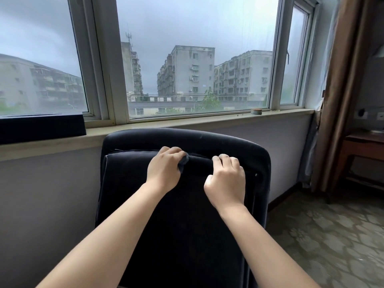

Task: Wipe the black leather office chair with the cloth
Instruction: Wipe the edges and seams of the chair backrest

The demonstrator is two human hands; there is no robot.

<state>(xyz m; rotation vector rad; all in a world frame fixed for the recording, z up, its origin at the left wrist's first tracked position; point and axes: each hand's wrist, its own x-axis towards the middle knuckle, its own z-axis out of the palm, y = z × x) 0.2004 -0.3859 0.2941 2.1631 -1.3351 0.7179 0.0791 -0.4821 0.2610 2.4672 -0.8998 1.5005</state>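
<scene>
Both hands (164, 171) (227, 181) grip the cloth (184, 162) on the chair (128, 183).

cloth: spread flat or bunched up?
Bunched. Only a small dark wad of the cloth shows, gripped in the left hand against the chair back.

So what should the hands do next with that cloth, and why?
Probably slide the left hand sideways along the chair, pressing the dark cloth down. The cloth is bunched in that hand near the top of the backrest, and the right hand rests curled beside it, so wiping looks barely begun.
</scene>
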